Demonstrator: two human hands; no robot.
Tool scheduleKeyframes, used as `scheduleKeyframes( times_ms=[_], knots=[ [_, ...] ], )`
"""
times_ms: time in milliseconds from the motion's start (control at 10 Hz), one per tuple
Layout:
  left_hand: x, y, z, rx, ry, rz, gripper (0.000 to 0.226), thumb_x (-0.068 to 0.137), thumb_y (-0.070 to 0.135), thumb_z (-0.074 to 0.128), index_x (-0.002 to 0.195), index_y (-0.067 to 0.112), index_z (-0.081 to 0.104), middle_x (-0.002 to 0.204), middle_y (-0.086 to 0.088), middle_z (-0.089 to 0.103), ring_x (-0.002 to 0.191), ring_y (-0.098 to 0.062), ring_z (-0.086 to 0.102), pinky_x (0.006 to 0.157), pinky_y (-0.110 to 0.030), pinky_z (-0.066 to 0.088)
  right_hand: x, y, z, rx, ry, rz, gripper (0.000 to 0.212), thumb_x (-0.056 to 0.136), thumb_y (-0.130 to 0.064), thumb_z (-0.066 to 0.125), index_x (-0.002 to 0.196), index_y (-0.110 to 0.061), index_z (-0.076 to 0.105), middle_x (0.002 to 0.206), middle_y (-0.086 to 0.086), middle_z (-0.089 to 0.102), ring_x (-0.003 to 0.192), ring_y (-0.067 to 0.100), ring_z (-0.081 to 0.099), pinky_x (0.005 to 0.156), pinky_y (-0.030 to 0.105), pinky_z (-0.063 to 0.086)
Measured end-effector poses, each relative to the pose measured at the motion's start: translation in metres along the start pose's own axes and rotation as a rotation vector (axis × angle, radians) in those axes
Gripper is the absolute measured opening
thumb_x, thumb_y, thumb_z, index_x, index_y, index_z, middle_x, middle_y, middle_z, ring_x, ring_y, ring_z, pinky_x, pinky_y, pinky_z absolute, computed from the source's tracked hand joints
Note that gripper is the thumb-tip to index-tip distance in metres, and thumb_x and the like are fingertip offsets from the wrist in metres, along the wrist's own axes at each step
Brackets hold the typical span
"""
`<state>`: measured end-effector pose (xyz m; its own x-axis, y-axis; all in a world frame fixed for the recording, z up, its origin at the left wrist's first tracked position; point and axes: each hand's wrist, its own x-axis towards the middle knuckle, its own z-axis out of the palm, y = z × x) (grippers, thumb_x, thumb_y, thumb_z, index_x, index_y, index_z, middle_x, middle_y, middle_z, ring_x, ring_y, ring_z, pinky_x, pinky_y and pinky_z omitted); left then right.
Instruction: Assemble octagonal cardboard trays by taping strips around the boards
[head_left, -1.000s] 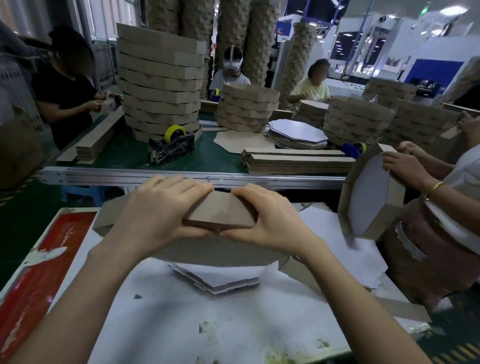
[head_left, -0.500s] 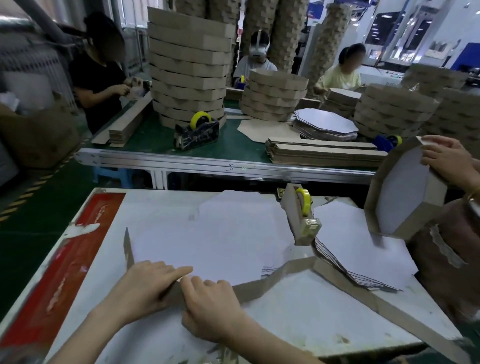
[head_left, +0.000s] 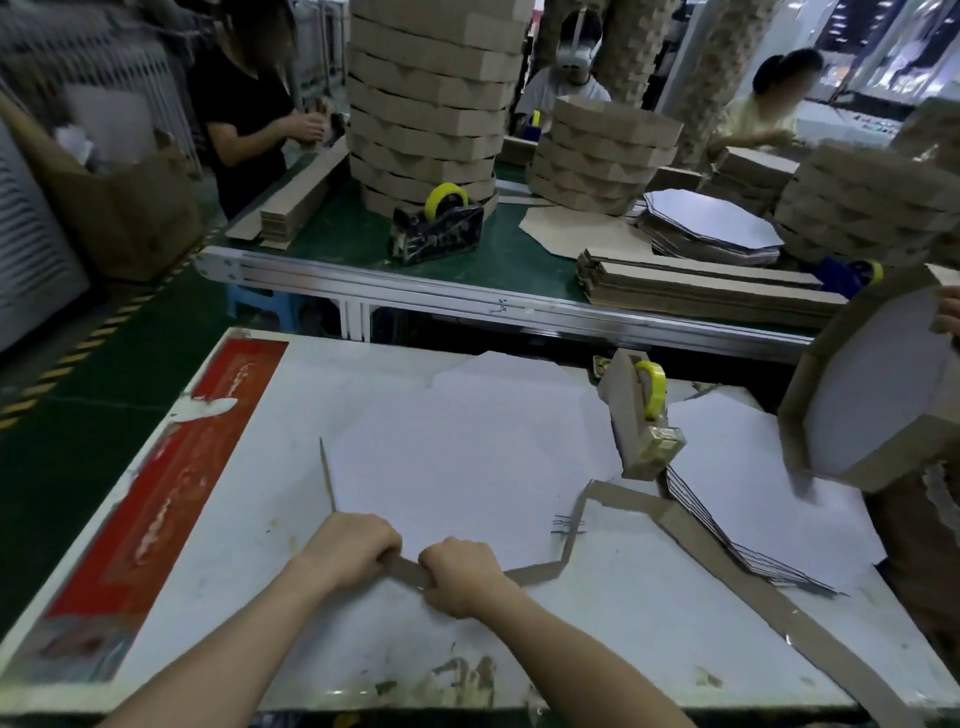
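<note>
A second ago the cardboard strip (head_left: 535, 571) is up off the table (head_left: 623, 649), folded between both hands in front of the camera. Now it is down and standing on edge against the near side of the white eight-sided board (head_left: 467, 457), which lies flat in the middle of the table.

The left hand (head_left: 353, 551) and the right hand (head_left: 460, 577) both curl over the strip at the board's near edge. Half a second ago they touch each other; now they sit a little apart, with a short stretch of strip showing between them.

To the left of the hands, the strip stands upright along the next side of the board. To the right, it follows two more sides, then trails loose towards the near right corner of the table, crossing the edge of a pile of spare boards (head_left: 779, 493).

This looks like the wrapping stage: the strip is seated against about half the board and is being pressed into the near corner fold. The far sides are still bare, and no tape shows on this strip. The tape dispenser (head_left: 641, 415) stands just past the right side of the board, untouched.

At the right edge, another person holds up a tray (head_left: 878, 410).
</note>
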<state>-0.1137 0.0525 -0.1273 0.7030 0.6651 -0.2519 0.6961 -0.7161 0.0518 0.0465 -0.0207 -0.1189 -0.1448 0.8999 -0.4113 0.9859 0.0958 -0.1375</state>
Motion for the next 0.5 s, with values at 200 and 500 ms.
scheduleKeyframes(
  times_ms=[200, 500],
  knots=[
    [0.009, 0.002, 0.011, -0.053, -0.018, -0.09, 0.022, 0.088, 0.021, 0.047, 0.1, 0.027, 0.064, 0.107, 0.004, 0.067, 0.097, -0.018, 0.061, 0.066, -0.028, 0.036, 0.013, 0.024, 0.012, 0.155, -0.014, 0.031, 0.015, 0.098, -0.023, 0.052, 0.086, -0.015, 0.053, 0.104, 0.013, 0.065, 0.08, 0.026, 0.047, 0.07, 0.033, 0.038],
    [-0.027, 0.004, -0.028, -0.389, 0.158, 0.028, 0.049, 0.08, 0.077, 0.037, 0.128, 0.065, 0.038, 0.13, 0.045, 0.04, 0.111, 0.021, 0.044, 0.086, -0.01, 0.04, -0.021, 0.101, -0.024, 0.881, 0.487, 0.204, 0.017, 0.096, -0.009, 0.058, 0.096, -0.017, 0.073, 0.081, -0.007, 0.072, 0.08, 0.01, 0.067, 0.074, 0.023, 0.05]
  ],
)
